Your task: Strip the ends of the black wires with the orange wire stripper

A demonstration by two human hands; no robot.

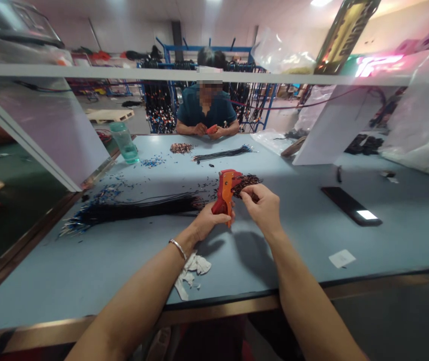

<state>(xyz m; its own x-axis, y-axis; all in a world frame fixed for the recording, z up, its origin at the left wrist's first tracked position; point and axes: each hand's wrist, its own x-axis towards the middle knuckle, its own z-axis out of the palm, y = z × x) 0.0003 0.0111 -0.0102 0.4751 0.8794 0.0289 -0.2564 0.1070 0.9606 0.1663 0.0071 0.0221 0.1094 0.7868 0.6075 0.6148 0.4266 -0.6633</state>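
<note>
My left hand [207,220] is wrapped round the handles of red and orange wire strippers [229,188], held upright above the table. Close to the right of their jaws, the thumb and forefinger of my right hand [261,203] are pinched together; whatever is between them is too small to make out. Just beyond those fingers lies a heap of small dark and coppery pieces [251,179]. To the left of the strippers stretches a bundle of black wires [142,209], with blue and pale ends at its far left.
A person [206,110] sits opposite, a red-orange tool in their hands. Blue scraps [153,162], a second wire bundle [224,153] and a coppery heap [181,148] lie before them. Around stand a green bottle [124,143], phone [350,206], crumpled tissue [199,264] and shelf [214,75].
</note>
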